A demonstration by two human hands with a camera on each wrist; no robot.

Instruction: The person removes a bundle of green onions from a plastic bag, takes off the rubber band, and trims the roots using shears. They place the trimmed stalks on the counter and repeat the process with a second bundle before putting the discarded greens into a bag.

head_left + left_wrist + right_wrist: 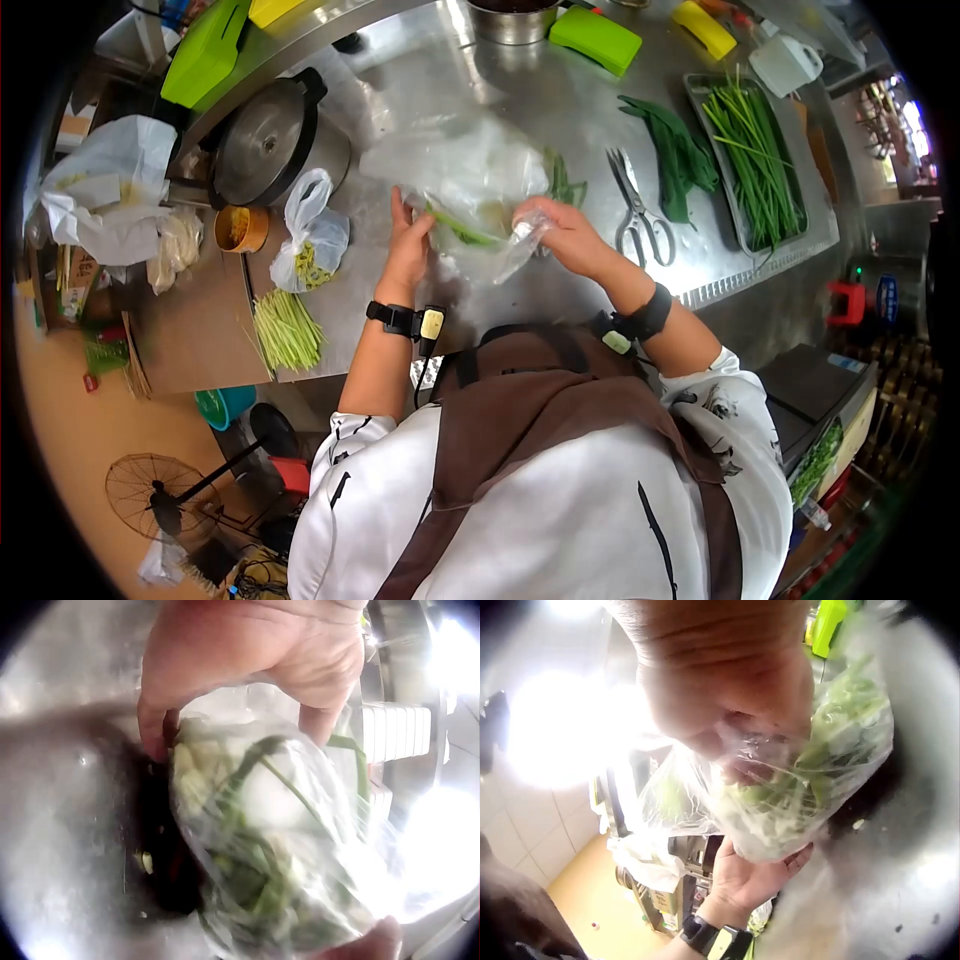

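Observation:
A clear plastic bag (455, 165) with green leafy stalks and pale pieces inside is between my hands over the steel counter. My right hand (570, 240) grips the gathered plastic at the bag's near right side, fingers curled into it. My left hand (406, 252) rests against the bag's left end, its fingers extended along it and the thumb apart. In the left wrist view, the fingers and thumb of the left hand (247, 660) lie on either side of the bag, with green leaves (262, 885) showing through the film.
To the right lie scissors (634, 215), a dark green cloth-like item (680, 160) and a metal tray (700, 112) of long green stalks (755, 165). On the left are a lidded pot (265, 140), a small tied bag (308, 238), a round container (241, 230) and pale green stems (288, 330).

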